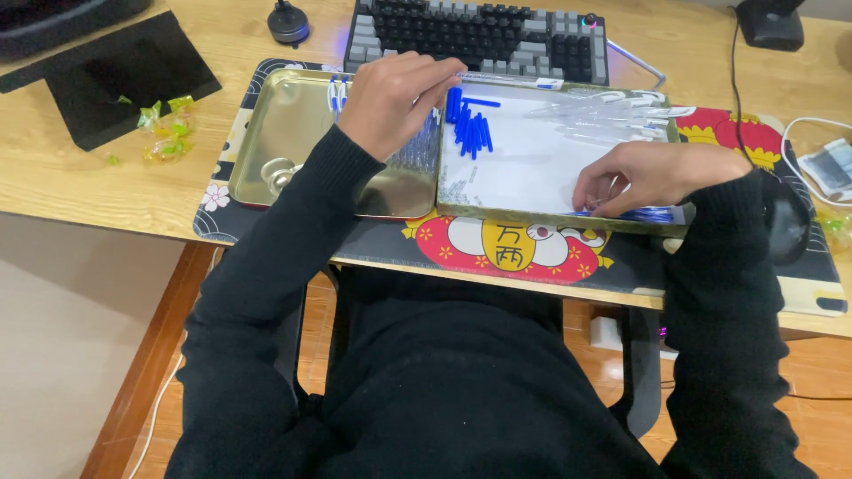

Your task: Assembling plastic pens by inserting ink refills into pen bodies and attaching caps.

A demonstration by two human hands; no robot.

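Note:
My left hand (395, 99) hovers over the seam between a brass-coloured metal tray (293, 124) and a second tray lined with white paper (532, 168). Its fingers are curled on small clear pen parts. A pile of blue pen caps (470, 129) lies just right of it on the paper. My right hand (652, 177) rests at the paper tray's front right edge, fingertips pinching blue pen refills (652, 214). Clear pen barrels (612, 115) lie in a row at the tray's far side. Finished white and blue pens (337, 90) peek out behind my left hand.
Behind the trays sits a grey and black keyboard (479, 35). Both trays rest on a patterned desk mat (510, 253). Green sweet wrappers (164, 129) lie at the left next to a black pad (124, 71). A black mouse (785, 226) sits at the right.

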